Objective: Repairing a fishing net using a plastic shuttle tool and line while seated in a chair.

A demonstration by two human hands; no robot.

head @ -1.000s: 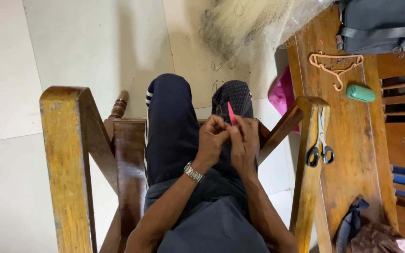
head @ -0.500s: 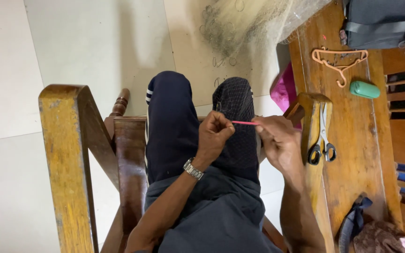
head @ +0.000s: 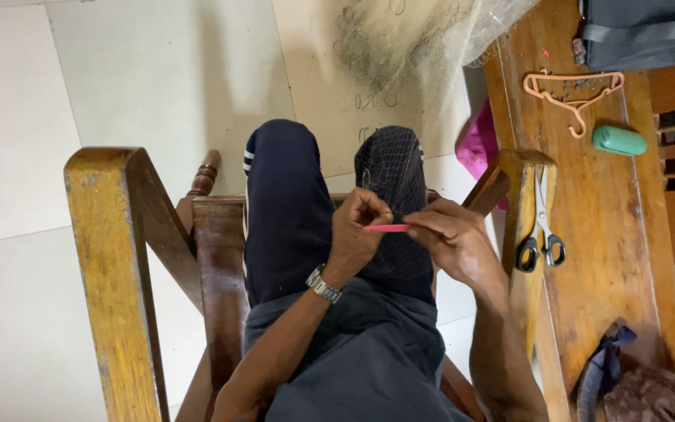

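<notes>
Hands meet over the person's right knee, near the middle of the head view, where a dark fine-mesh net (head: 391,187) is draped over the leg. The left hand (head: 357,234), a metal wristwatch (head: 323,284) on its wrist, is curled nearly closed, thumb and forefinger pinched on one end of a slim pink needle-like tool (head: 386,227); the right hand (head: 453,238) lies at three o'clock of it, fingers bent and pinched on the tool's other end and on the mesh under it. The tool lies level between the two hands, touching the net. By its look the tool is light, stiff and smooth, so it may slip from a loose pinch; a hold near each end, as here, seems surest. The net looks soft, limp and very light, likely to snag or bunch, and is best taken by a small fold close to the working spot. At three o'clock of the hands, on the wooden desk (head: 611,234), lie black-handled scissors (head: 541,227), well apart from the right hand; further up, toward one o'clock, are a pale orange hanger (head: 576,87) and a green oblong object (head: 619,141). A pale tangle of netting (head: 416,39) lies on the floor at twelve o'clock, beyond the knees.
</notes>
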